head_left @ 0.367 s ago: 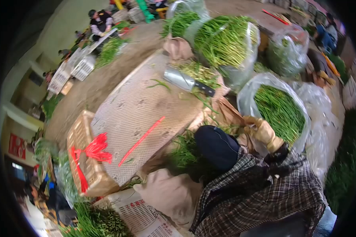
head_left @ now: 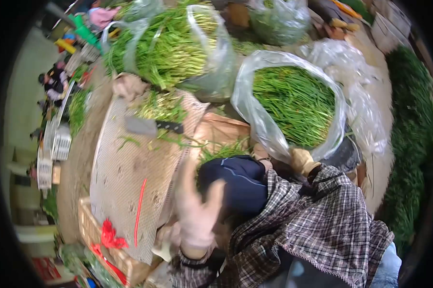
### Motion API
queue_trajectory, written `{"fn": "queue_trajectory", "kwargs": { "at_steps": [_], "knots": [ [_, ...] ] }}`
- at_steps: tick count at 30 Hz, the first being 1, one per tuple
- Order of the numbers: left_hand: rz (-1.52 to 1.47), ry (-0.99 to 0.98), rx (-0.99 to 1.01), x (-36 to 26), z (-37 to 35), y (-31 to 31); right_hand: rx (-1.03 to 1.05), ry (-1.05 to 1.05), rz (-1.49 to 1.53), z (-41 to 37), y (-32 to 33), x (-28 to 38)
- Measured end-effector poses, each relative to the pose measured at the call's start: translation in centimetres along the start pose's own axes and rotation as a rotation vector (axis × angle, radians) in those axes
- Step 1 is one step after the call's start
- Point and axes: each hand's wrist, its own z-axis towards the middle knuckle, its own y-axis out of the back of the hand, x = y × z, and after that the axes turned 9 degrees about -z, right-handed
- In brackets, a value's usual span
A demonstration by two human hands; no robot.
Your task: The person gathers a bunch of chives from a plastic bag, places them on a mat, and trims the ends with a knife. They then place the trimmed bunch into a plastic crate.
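Note:
My left hand, in a pale glove, is raised beside the mat-covered board. It is blurred, its fingers spread and nothing in it. My right hand, in a tan glove, is at the near rim of a clear plastic bag filled with cut green stalks; its fingers are mostly hidden. On the board lies a cleaver with a black handle, beside pale trimmings. A red strip lies nearer me. Loose green stalks are just beyond my dark-trousered knee.
A tan crate with red ties borders the board's left. Further off stands a bag of bundled stalks. Empty-looking clear plastic lies right, near a long green heap. People sit at the far left.
The view has swung right, so the board and bags appear further left. My left hand has lifted and spread its fingers. My right hand is now closer to the bag's rim.

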Motion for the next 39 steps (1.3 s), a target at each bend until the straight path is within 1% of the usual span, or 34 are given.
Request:
{"fn": "queue_trajectory", "kwargs": {
  "at_steps": [1, 2, 4, 6, 7, 8, 10, 11, 12, 14, 15, 16, 18, 19, 20, 22, 23, 24, 25, 26, 27, 28, 30, 31, 32, 33, 35, 36, 37, 38, 39],
  "knots": [
    [0.000, -0.106, 0.160, 0.3, 2.5, -2.9, -0.032, -0.068, -0.056, 0.1, 2.6, 0.7],
    [0.013, -0.211, 0.319, 0.4, 4.6, -5.7, -0.040, -0.125, -0.039, 0.7, 3.6, 1.1],
    [-0.115, -0.161, 0.480, 0.6, 6.7, -10.8, -0.179, 0.013, 0.045, 0.5, 4.3, 1.4],
    [-0.195, -0.036, 0.592, 2.4, 7.9, -15.9, 0.068, 0.154, -0.119, 1.4, 4.1, 2.1],
    [-0.243, 0.145, 0.658, 2.7, 8.7, -18.1, -0.062, 0.230, -0.049, 0.7, 2.7, 2.0],
    [-0.283, 0.324, 0.719, 3.0, 9.5, -20.0, 0.017, 0.283, -0.087, 0.7, 3.8, 2.3],
    [-0.468, 0.561, 0.643, 6.7, 10.4, -25.0, 0.165, 0.390, -0.167, 0.8, 7.5, 2.7],
    [-0.558, 0.686, 0.603, 8.0, 10.8, -26.6, 0.378, 0.357, -0.225, 1.6, 11.3, 3.1],
    [-0.731, 0.841, 0.548, 8.4, 11.7, -27.1, 0.659, 0.198, -0.320, 3.5, 15.6, 4.1],
    [-0.759, 0.936, 0.475, 12.6, 12.7, -29.3, 0.098, 0.292, 0.020, 5.7, 18.6, 0.9],
    [-0.771, 0.994, 0.443, 12.9, 13.7, -29.6, 0.071, 0.254, 0.059, 8.8, 19.1, -0.5],
    [-0.845, 1.028, 0.381, 13.3, 14.3, -30.1, 0.044, 0.214, 0.099, 12.3, 19.2, -2.0],
    [-0.988, 1.076, 0.259, 14.5, 16.0, -31.3, 0.096, 0.158, 0.498, 18.7, 19.1, -4.4],
    [-1.039, 1.073, 0.243, 15.2, 16.8, -31.9, 0.220, 0.124, 0.695, 22.3, 17.9, -5.9],
    [-1.113, 1.089, 0.187, 15.4, 17.5, -32.3, 0.347, 0.085, 0.892, 25.4, 17.0, -7.1],
    [-1.261, 1.126, 0.059, 16.0, 18.0, -33.1, 0.409, -0.196, 0.876, 30.0, 18.3, -6.6],
    [-1.375, 1.132, 0.038, 16.7, 18.2, -33.5, 0.425, -0.267, 0.821, 32.4, 19.0, -6.8],
    [-1.399, 1.149, 0.026, 16.8, 18.7, -33.8, 0.413, -0.213, 0.906, 34.8, 18.7, -7.8],
    [-1.423, 1.163, 0.018, 16.5, 19.3, -33.9, 0.319, -0.134, 0.695, 36.6, 19.1, -8.0],
    [-1.447, 1.179, 0.009, 16.4, 20.0, -34.0, 0.302, -0.181, 0.660, 38.4, 19.6, -8.2],
    [-1.455, 1.171, 0.042, 17.0, 20.6, -34.2, 0.209, -0.164, 0.318, 38.7, 22.2, -7.1],
    [-1.441, 1.175, 0.046, 17.6, 20.9, -34.3, 0.060, -0.067, 0.127, 40.1, 23.4, -7.5],
    [-1.419, 1.176, 0.062, 19.0, 21.7, -34.3, -0.353, 0.186, -0.031, 43.1, 24.5, -9.1],
    [-1.466, 1.173, 0.117, 20.1, 22.2, -33.9, -0.391, 0.207, 0.024, 43.6, 25.1, -8.9],
    [-1.379, 1.142, 0.057, 20.8, 22.4, -34.1, -0.352, 0.127, 0.143, 43.9, 25.6, -8.6],
    [-1.292, 1.109, -0.003, 20.2, 23.3, -33.9, -0.232, 0.229, 0.158, 45.4, 23.0, -9.7],
    [-1.116, 1.037, -0.122, 19.6, 25.0, -33.4, -0.123, 0.407, 0.274, 41.0, 21.5, -8.7],
    [-1.116, 0.976, -0.100, 20.6, 25.4, -33.3, 0.112, 0.308, 0.112, 38.2, 21.4, -8.3],
    [-1.132, 0.960, -0.126, 20.2, 26.1, -33.1, 0.178, 0.156, -0.176, 34.5, 22.3, -5.8],
    [-1.146, 0.946, -0.153, 19.7, 26.6, -32.9, 0.235, 0.116, -0.283, 33.0, 21.6, -5.1],
    [-1.154, 0.931, -0.164, 19.8, 26.9, -33.0, 0.162, 0.108, -0.338, 32.3, 19.6, -5.7]
  ]
}}
